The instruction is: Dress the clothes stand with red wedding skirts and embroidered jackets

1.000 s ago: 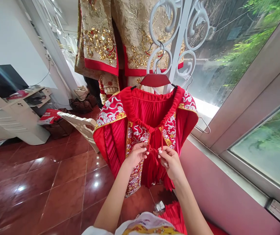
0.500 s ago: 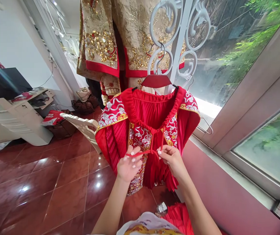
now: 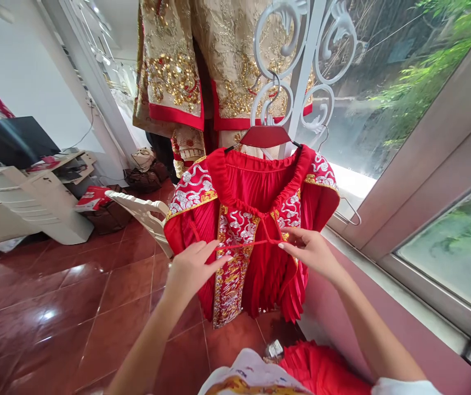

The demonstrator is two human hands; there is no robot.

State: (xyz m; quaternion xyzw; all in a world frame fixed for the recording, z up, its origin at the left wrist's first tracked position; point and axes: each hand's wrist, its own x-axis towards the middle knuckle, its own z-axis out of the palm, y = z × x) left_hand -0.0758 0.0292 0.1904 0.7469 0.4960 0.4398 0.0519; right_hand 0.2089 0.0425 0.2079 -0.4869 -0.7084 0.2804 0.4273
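A red pleated garment (image 3: 255,274) with silver and gold embroidered panels hangs from a dark red hanger (image 3: 265,136). Two ends of a thin red drawstring (image 3: 248,243) come out of its gathered neckline and cross in front of it. My left hand (image 3: 192,269) pinches one end at the left, while my right hand (image 3: 311,253) grips the other at the right, close to the crossing. Between my hands the cord runs nearly level and taut.
Behind hangs a cream and gold sequined garment (image 3: 235,66) beside white scrollwork (image 3: 278,33). A white chair (image 3: 140,211) stands to the left, with a desk (image 3: 50,197) beyond. A window (image 3: 383,82) and pink ledge (image 3: 367,280) line the right. Red pleated fabric (image 3: 321,365) lies below.
My hands have moved apart, the left hand to the left and the right hand to the right. The cord between them has been drawn out longer, and its crossing has risen slightly.
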